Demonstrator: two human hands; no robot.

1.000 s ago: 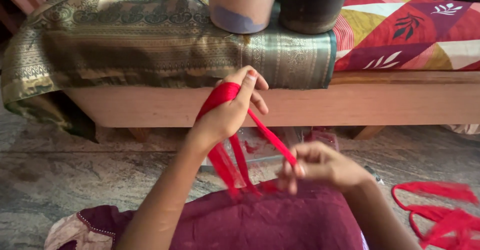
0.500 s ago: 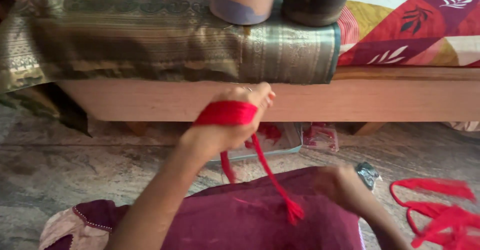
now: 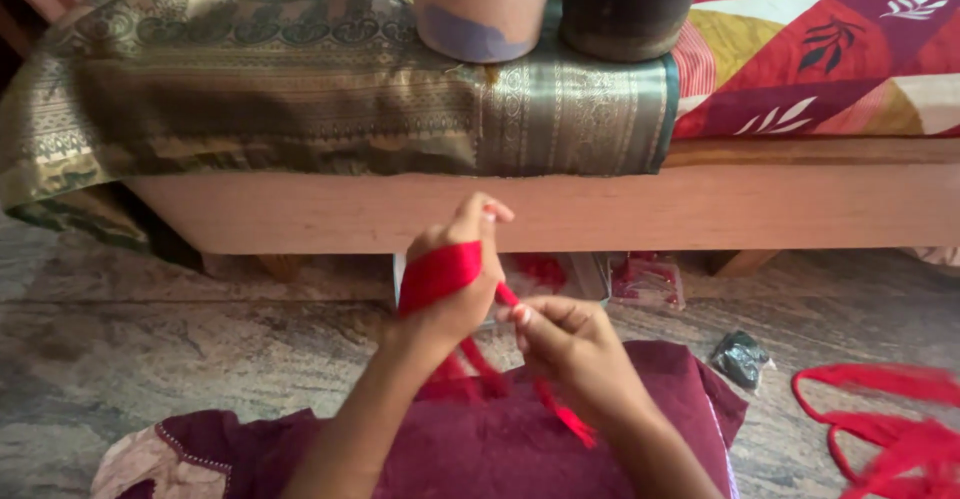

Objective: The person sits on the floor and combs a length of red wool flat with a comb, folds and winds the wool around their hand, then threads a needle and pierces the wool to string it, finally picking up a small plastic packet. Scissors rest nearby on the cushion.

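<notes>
The left hand [image 3: 452, 279] is raised in front of the wooden bed frame [image 3: 640, 209], fingers curled partly closed, with a red ribbon [image 3: 438, 274] wound in a broad band around its palm and knuckles. From that band the ribbon runs down and to the right as a thin strand into the right hand [image 3: 568, 344], which sits just beside the left one, slightly lower, its fingertips pinched shut on the strand. Below the right hand the loose tail of the ribbon hangs down over the maroon cloth [image 3: 480, 449] that covers the person's lap, ending in a frayed red tip. More of the ribbon shows between the two wrists, lying against the maroon cloth. On the stone floor [image 3: 150, 349] to the right, well apart from the hands, lies a loose heap of red cord [image 3: 890, 429], blurred in this view, and a small dark crumpled wrapper [image 3: 742, 357] lies between that heap and the lap. Under the bed edge, behind the hands, sit clear plastic packets [image 3: 645, 279] with red contents. On top of the bed, an olive and gold patterned fabric [image 3: 300, 89] is draped over the edge, a red patterned bedsheet [image 3: 830, 49] lies to the right, and a pale bucket [image 3: 480, 9] stands beside a dark round container [image 3: 625, 4].
</notes>
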